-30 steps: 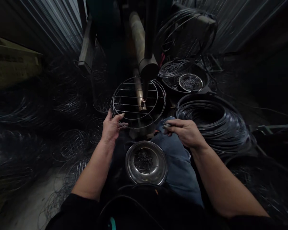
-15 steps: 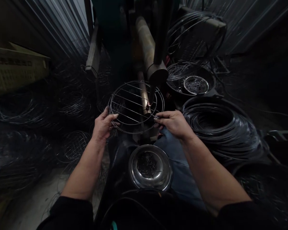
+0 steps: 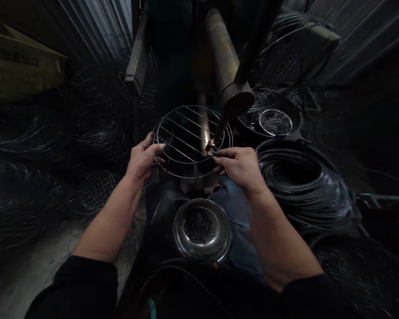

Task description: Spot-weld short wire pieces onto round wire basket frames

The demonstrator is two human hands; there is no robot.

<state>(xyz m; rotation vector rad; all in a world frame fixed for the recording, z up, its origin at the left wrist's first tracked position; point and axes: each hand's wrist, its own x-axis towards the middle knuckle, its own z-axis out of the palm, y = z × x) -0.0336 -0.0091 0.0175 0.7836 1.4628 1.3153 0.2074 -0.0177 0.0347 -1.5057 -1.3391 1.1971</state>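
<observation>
A round wire rack [image 3: 189, 163] with parallel bars and two rings is held nearly level in front of me. My left hand [image 3: 141, 161] grips its left rim, thumb on top and fingers beneath. At the right rim my right hand [image 3: 241, 166] is closed in a pinch on a short wire piece, mostly hidden by the fingertips. Just beyond those fingertips, the copper-coloured tip [image 3: 212, 142] of a machine's upper arm [image 3: 224, 57] meets the rack's right side above the lower rod [image 3: 204, 126]. A steel bowl [image 3: 217, 235] with short dark metal pieces rests on my lap.
A large wire coil [image 3: 295, 177] lies to the right. Behind it, a dark basin [image 3: 299, 126] holds wire and a small dish [image 3: 275, 122] of bits. Stacked wire racks [image 3: 99, 190] crowd the left side. A wooden beam [image 3: 136, 57] juts out at upper left.
The view has shifted slightly. The rack's right side now sits closer against the machine's tip, with my right fingertips right beside it. Both hands keep their grips.
</observation>
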